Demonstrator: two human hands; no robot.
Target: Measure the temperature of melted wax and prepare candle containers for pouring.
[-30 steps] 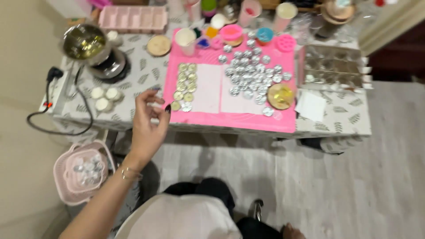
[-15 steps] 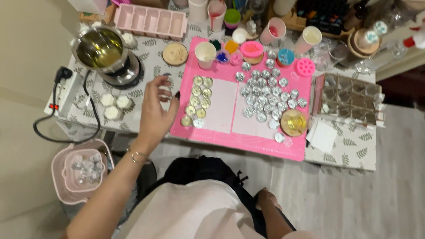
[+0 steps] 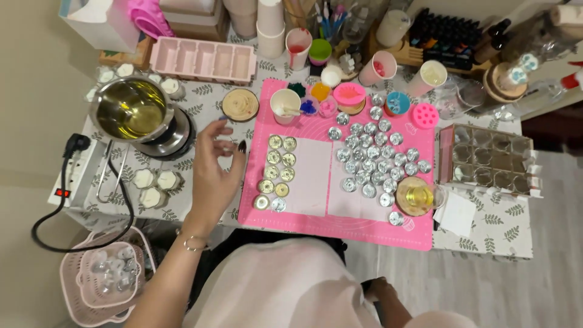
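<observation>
Tealight cup (image 3: 229,146), pinched in left hand (image 3: 212,170) fingertips left of the pink mat (image 3: 316,200), needed level carriage.

The left hand (image 3: 214,167) hovers over the bench (image 3: 486,225), fingers loosely curled with something small and clear pinched at the fingertips (too small to tell what), just left of the pink mat (image 3: 316,182). Beside it on the mat lie two short rows of gold tealight cups (image 3: 276,173); farther right sits a cluster of silver tealight cups (image 3: 373,164) and a glass of yellow liquid (image 3: 416,197). Left of the hand stands a steel pot (image 3: 130,109) of yellowish liquid, with white tealights (image 3: 152,187) below it. The right hand (image 3: 379,288) rests low by the lap, closed. A pink basket (image 3: 103,279) sits on the floor.
</observation>
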